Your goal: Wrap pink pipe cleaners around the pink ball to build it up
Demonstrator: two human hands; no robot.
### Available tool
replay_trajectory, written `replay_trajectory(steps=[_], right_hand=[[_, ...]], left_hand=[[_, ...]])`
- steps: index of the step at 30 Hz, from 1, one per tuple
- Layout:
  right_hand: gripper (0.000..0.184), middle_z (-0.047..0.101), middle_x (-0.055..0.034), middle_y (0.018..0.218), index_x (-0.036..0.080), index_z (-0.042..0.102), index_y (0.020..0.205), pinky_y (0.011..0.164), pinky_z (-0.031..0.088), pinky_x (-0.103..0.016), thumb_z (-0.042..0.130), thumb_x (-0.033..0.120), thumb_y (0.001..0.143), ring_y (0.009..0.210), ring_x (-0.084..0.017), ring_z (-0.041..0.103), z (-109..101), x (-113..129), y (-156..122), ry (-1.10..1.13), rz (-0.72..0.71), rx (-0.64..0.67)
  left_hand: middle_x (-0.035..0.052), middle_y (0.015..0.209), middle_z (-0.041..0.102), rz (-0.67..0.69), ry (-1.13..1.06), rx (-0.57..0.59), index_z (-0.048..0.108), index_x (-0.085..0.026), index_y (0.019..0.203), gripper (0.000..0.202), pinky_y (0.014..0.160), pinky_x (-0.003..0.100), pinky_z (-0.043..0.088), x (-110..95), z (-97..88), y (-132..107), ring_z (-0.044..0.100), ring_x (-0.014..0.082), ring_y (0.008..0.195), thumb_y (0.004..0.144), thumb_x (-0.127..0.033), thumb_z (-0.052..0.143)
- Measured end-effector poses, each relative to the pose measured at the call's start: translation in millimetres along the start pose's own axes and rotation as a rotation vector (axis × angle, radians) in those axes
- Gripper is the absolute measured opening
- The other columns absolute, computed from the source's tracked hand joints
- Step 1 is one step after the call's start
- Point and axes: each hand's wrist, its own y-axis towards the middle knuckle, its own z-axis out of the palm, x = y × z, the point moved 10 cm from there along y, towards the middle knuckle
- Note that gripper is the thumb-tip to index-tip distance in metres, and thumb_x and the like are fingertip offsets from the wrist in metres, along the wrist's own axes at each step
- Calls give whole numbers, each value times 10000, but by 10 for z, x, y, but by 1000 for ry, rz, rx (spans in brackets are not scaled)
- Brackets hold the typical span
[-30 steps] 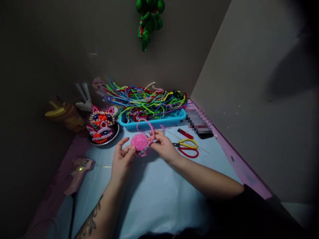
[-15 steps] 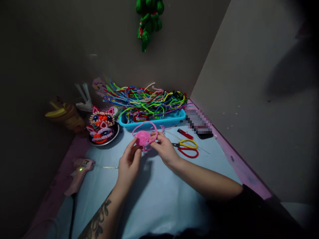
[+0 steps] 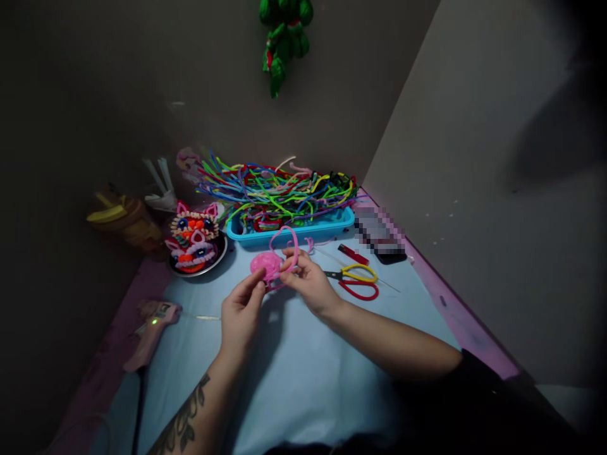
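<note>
A pink pipe-cleaner piece (image 3: 265,264), a coiled round with loose strands looping from it, is held up between my two hands over the blue table cover (image 3: 313,379). My left hand (image 3: 243,309) pinches the lower edge of the round between thumb and fingers. The fingers of my right hand (image 3: 308,278) are closed on a pink strand at the round's right side, and that strand arcs up above them. Just right of my right hand lie scissors (image 3: 358,281) with one yellow and one red handle.
Behind my hands stands a blue tray (image 3: 289,235) heaped with colourful pipe cleaners (image 3: 279,189). A bowl (image 3: 222,253) with lion-like pipe-cleaner heads is at left, near a pink glue gun (image 3: 154,338). A red lighter (image 3: 353,254) and a phone (image 3: 391,256) lie at right.
The round has tilted and shifted slightly left and down. The pink strand's loop now stands taller and narrower over my right hand. My left hand has moved slightly left.
</note>
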Motion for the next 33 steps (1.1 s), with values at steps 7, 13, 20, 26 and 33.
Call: replay_trajectory(steps=[7,13,20,26,33], right_hand=[[213,521,-40,1154,219,676,796,811,435,-315,739,371,660,1046,-208,524,-57,-124,21,57,55,-87],[267,542,-50,1126,200,672,746,822,431,-333,757,424,626,1004,-213,540,-47,-189,21,88,127,-92],[333,560,-75,1163,184,645,602,1051,306,-423,771,492,596,1189,-256,462,31,-148,28,171,158,-38],[350,472,-78,1260,189,659,649,1094,265,-405,774,514,586,1285,-257,372,36,-132,27,182,150,-34],[295,433,-60,1292,196,666,712,1085,286,-340,747,474,655,1244,-215,425,70,-95,0,94,70,11]], left_hand=[[89,918,740,-39,-10,-58,732,-159,937,360,755,315,539,-80,40,-46,685,196,806,603,-272,807],[77,875,740,-18,-2,-82,724,-156,902,354,746,314,544,-109,29,-55,686,186,773,586,-289,818],[50,808,723,-5,-23,-32,699,-160,850,280,720,270,523,-90,65,-37,668,152,745,616,-273,802],[21,798,685,21,-22,-12,641,-171,827,258,698,257,505,-130,107,-49,644,138,741,630,-252,788],[-44,656,674,-74,-172,8,433,-218,880,450,642,221,460,-97,186,-70,630,105,600,617,-265,795]])
